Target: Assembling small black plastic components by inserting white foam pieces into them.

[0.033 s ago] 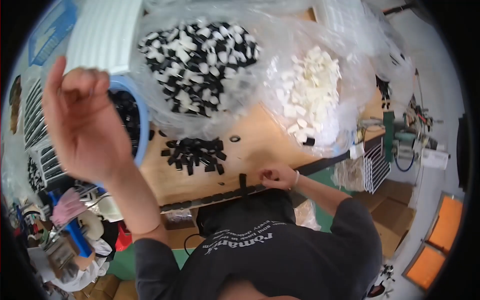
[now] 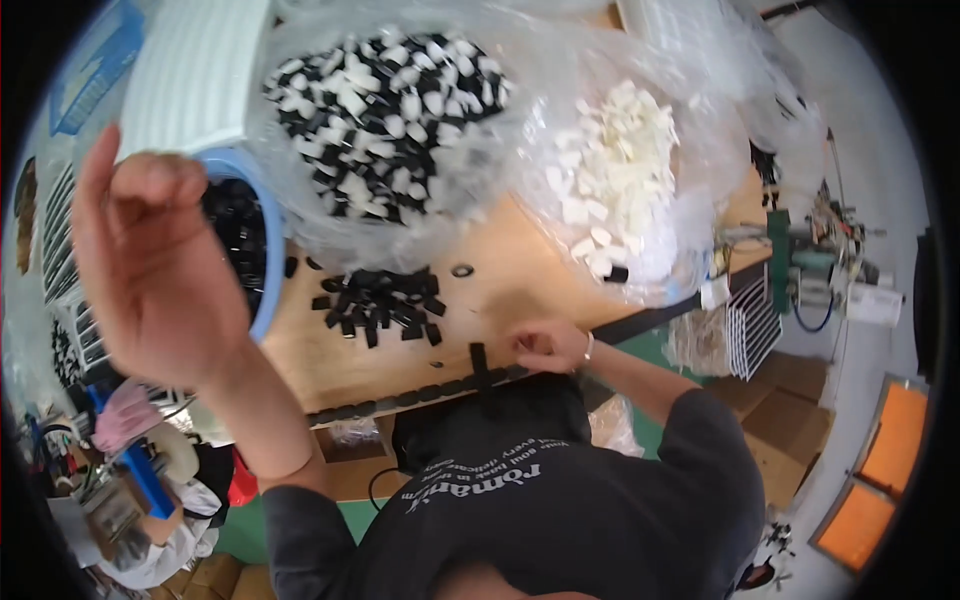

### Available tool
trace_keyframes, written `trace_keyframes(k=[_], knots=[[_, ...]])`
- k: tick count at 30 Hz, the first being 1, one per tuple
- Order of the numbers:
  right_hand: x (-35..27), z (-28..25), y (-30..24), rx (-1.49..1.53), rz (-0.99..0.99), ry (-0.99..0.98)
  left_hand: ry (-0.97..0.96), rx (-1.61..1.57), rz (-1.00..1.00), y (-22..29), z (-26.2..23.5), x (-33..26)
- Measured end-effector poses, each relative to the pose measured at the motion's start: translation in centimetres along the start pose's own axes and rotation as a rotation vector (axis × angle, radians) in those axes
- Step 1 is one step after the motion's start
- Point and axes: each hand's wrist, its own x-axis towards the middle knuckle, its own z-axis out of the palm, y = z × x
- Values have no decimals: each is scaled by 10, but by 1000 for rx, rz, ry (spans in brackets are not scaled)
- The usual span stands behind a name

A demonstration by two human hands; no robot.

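My left hand (image 2: 165, 270) is raised at the left, palm showing, in front of the blue basin (image 2: 270, 260) of black pieces. One finger points up and the others bend loosely; nothing shows in the palm. At the bench's near edge, my right hand (image 2: 550, 345) is closed with curled fingertips; whatever they hold, if anything, is hidden. Just left of it a black strip-like piece (image 2: 478, 362) stands at the edge. Between the hands lies a loose pile of small black pieces (image 2: 380, 303), with a black ring (image 2: 462, 271) beside it.
A clear plastic bag (image 2: 350, 245) of mixed black and white pieces lies behind the pile. Right of it is another bag (image 2: 535, 190) with cream-white pieces. A white ribbed panel (image 2: 195, 75) stands at the far left. A green bench machine (image 2: 778, 240) is at the right.
The whole view has shifted slightly, with the bench things a little further left. My left hand appears slightly lower and further left; my right hand stays by the bench edge, still closed.
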Motion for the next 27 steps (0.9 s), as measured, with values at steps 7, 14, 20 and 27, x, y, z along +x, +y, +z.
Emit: trace_keyframes(k=[7, 14, 20, 27], knots=[[-25, -1, 33, -126, -428, 387, -346, 722, -313, 34, 44, -146], [-106, 11, 111, -293, -481, 668, -957, 866, -834, -40, 132, -320], [-90, 10, 113, -647, -611, 786, -1291, 1327, -1102, -233, 97, -499], [-78, -5, 108, -854, -435, 800, -1509, 1215, -1186, -328, 32, -528]])
